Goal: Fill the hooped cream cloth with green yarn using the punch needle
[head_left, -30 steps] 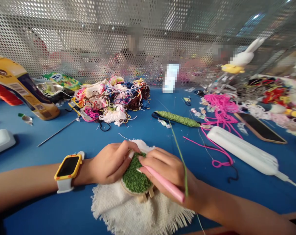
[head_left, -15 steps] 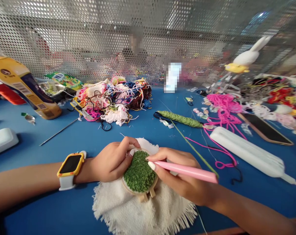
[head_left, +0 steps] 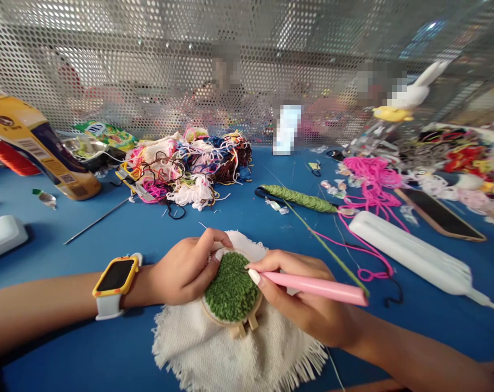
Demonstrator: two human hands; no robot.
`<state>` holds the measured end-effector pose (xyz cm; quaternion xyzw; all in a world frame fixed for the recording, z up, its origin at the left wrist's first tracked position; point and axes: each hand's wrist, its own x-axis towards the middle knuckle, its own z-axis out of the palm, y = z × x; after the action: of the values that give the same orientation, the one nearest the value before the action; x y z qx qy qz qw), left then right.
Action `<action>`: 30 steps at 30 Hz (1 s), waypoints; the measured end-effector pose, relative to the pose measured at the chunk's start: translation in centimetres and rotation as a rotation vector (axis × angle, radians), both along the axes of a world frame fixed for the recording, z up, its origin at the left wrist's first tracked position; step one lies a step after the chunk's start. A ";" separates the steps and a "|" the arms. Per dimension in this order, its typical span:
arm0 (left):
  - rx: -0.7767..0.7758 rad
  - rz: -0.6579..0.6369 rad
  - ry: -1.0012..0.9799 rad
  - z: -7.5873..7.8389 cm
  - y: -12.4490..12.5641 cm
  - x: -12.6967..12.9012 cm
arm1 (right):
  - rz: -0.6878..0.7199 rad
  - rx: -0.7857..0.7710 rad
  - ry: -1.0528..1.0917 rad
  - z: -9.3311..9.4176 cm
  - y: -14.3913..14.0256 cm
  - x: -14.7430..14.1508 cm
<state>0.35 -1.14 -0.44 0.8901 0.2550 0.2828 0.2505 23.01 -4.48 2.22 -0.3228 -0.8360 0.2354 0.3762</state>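
Note:
My left hand (head_left: 191,269) is closed on the upper left rim of a small embroidery hoop (head_left: 214,320), with the thumb on its edge. Dense green loops (head_left: 232,286) fill the hoop, and frayed cream cloth (head_left: 230,359) spreads out below it. In my right hand (head_left: 308,296) is a pink punch needle (head_left: 320,287), pinched near its front end. Its tip meets the right part of the green loops; the exact contact is hidden by my fingers. A strand of green yarn (head_left: 328,250) runs from the handle's back end to a wound green yarn bundle (head_left: 299,197).
A tangled yarn heap (head_left: 206,163) lies at the back, with a metal rod (head_left: 95,222) nearby. On the left stands a yellow bottle (head_left: 46,147). To the right are pink yarn (head_left: 373,177), a white elongated device (head_left: 410,253) and a phone (head_left: 440,213). A perforated metal screen (head_left: 148,65) rises behind.
The back end of the punch needle has shifted slightly right, and its tip stays at the green loops. My left hand keeps its hold on the hoop.

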 end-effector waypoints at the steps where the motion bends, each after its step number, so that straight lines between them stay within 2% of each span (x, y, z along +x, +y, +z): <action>1: 0.007 0.005 0.003 0.0 0.0 0.0 | -0.002 0.002 0.003 0.0 0.0 -0.1; 8: 0.098 0.031 -0.015 0.2 -0.3 -0.2 | -0.031 0.073 -0.004 -1.5 0.6 -1.0; 12: 0.100 0.036 -0.015 0.2 -0.3 -0.1 | 0.024 0.123 -0.060 -2.4 1.1 -1.5; 16: 0.100 0.022 -0.023 0.0 -0.3 -0.1 | -0.050 0.070 0.018 -1.6 0.6 -1.2; 21: 0.156 0.011 -0.047 0.0 -0.1 -0.1 | -0.117 0.095 0.081 -0.6 -0.3 -0.5; 30: 0.127 0.000 -0.052 0.1 -0.1 0.0 | -0.080 0.064 0.051 -0.3 -0.3 -0.5</action>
<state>0.32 -1.22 -0.33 0.8966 0.2299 0.3215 0.1999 22.54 -4.79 1.87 -0.3375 -0.8197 0.2016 0.4166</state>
